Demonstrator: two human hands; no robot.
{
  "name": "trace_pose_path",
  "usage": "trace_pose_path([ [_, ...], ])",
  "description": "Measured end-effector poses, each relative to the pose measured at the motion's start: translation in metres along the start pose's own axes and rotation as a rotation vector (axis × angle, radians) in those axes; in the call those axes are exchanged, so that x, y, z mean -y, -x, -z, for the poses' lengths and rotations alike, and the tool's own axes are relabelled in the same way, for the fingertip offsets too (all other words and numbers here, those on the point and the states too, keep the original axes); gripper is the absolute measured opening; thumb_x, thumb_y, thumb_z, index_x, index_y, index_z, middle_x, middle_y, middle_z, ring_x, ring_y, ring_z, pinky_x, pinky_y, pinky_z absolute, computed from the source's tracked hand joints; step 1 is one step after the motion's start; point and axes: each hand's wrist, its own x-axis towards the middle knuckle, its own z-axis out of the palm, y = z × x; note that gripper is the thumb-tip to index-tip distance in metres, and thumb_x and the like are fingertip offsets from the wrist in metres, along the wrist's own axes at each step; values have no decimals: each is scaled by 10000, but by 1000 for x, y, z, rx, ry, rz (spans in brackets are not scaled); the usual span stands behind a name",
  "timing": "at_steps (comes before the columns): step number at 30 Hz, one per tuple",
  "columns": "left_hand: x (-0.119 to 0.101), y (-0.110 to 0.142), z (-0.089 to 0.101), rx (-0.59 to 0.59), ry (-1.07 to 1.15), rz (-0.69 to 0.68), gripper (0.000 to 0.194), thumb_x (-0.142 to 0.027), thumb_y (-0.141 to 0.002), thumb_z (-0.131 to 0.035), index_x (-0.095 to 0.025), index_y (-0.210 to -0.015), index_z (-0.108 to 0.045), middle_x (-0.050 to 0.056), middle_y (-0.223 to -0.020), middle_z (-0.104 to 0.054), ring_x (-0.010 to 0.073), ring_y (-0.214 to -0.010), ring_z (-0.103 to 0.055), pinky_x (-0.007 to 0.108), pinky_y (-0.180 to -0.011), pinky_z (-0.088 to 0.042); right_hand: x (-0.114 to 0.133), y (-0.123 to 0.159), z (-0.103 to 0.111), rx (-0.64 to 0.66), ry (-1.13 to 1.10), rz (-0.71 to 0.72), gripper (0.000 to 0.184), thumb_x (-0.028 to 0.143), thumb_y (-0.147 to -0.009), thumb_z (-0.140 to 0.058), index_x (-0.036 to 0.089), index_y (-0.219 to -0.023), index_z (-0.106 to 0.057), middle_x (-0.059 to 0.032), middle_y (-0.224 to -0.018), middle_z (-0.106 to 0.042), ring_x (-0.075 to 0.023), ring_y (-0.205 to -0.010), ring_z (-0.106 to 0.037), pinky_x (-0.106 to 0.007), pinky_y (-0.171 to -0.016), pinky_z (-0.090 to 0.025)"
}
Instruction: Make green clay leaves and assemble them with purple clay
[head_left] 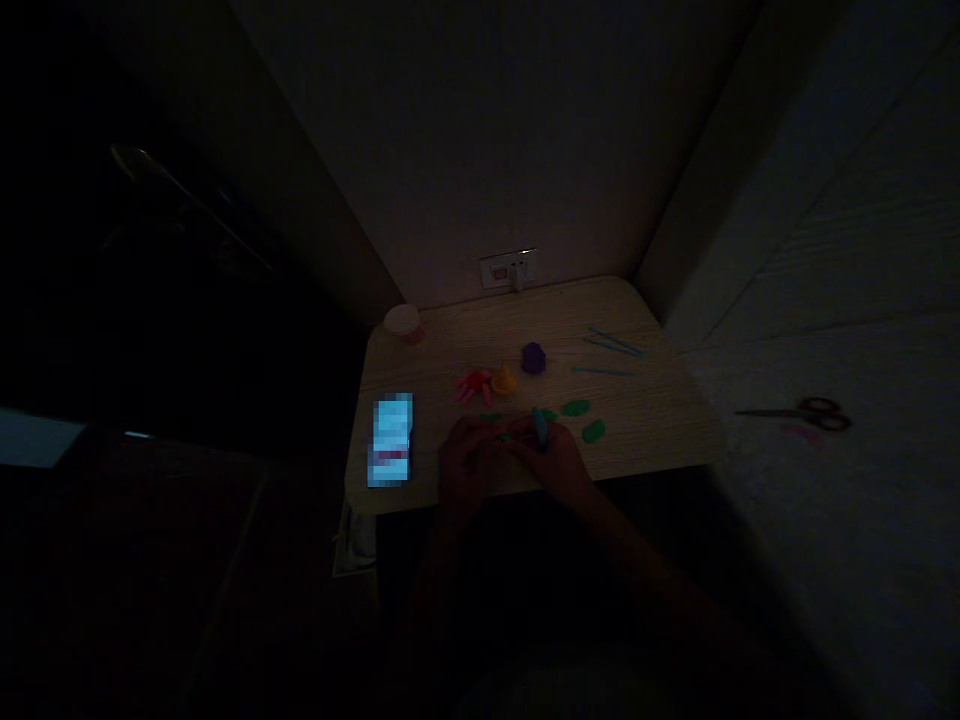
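Observation:
In dim light, my left hand [463, 462] is at the table's front edge, its fingers curled in at a small piece of green modelling clay [505, 437]. My right hand [559, 460] is closed around a teal modelling tool [540, 426], its fingertips close to the same green piece. Just beyond the hands lie a red and pink clay shape [474, 384], a yellow clay lump [504, 381] and a purple clay lump [533, 358]. Flat green clay pieces, such as a leaf-like one [576, 408] and a rounded one [593, 431], rest right of my right hand.
A lit phone [390, 440] lies at the left of the wooden table [660, 430]. A lidded tub [404, 322] stands at the back left. Thin blue sticks [615, 343] lie at the right. Scissors [799, 413] are on the pale surface further right. A wall socket [508, 270] holds a plug.

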Motion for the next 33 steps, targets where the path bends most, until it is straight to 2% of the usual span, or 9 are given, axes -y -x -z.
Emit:
trace_pose_path([
  [3,-2,-1,-1,5,8,1,86,-252,-931,-708,-230,-961,-785,42,-947,-699,188,-912,-669,313,-816,-544,1,1,1,24,-2,11,315,499,-753,-826,219,-887,-773,-70,-874,-800,-242,-804,-744,-360,-746,-604],
  [6,-3,-1,-1,17,10,28,96,-291,-933,-705,-218,-914,-764,41,-918,-690,193,-893,-661,312,-802,-535,1,2,0,16,36,21,318,529,-766,-814,219,-827,-779,-60,-817,-788,-228,-743,-720,-338,-685,-583],
  [10,-3,4,-2,-8,35,132,152,-319,-960,-657,-219,-1070,-690,37,-961,-688,190,-904,-660,308,-824,-528,2,1,0,-4,84,53,355,565,-794,-782,217,-724,-753,-44,-723,-758,-205,-656,-677,-313,-618,-543],
  [12,-2,8,-4,26,33,167,205,-332,-978,-622,-222,-1148,-649,49,-1016,-694,197,-935,-665,319,-853,-529,2,1,0,-16,88,68,353,560,-813,-764,216,-731,-749,-44,-731,-755,-199,-662,-671,-307,-625,-534],
  [15,0,11,-7,135,-44,163,236,-364,-988,-601,-214,-1164,-648,92,-1119,-705,239,-1034,-662,378,-934,-515,4,1,1,-44,89,61,359,563,-823,-747,216,-731,-728,-32,-714,-737,-186,-653,-643,-292,-618,-511],
  [18,2,12,-9,163,-121,158,232,-395,-992,-597,-208,-1112,-664,99,-1083,-715,251,-1003,-664,399,-920,-515,4,0,1,-47,88,54,383,579,-821,-735,214,-711,-690,-12,-667,-689,-169,-624,-590,-282,-608,-480],
  [24,2,7,-7,168,-148,97,272,-439,-1015,-564,-211,-924,-681,50,-882,-697,206,-826,-641,344,-787,-512,6,0,4,19,88,25,420,602,-844,-687,217,-687,-629,15,-623,-591,-146,-606,-506,-267,-584,-427],
  [29,1,7,-4,169,-98,120,345,-490,-1009,-565,-210,-868,-710,60,-871,-709,216,-839,-654,350,-794,-519,5,0,7,71,49,-10,500,679,-835,-652,211,-665,-610,21,-601,-545,-143,-593,-480,-272,-571,-403],
  [33,2,8,-3,120,-53,161,354,-517,-990,-584,-203,-899,-720,73,-911,-732,227,-858,-678,355,-805,-539,5,-2,8,49,-15,-4,567,717,-878,-574,212,-619,-574,11,-586,-533,-149,-592,-494,-276,-572,-421],
])
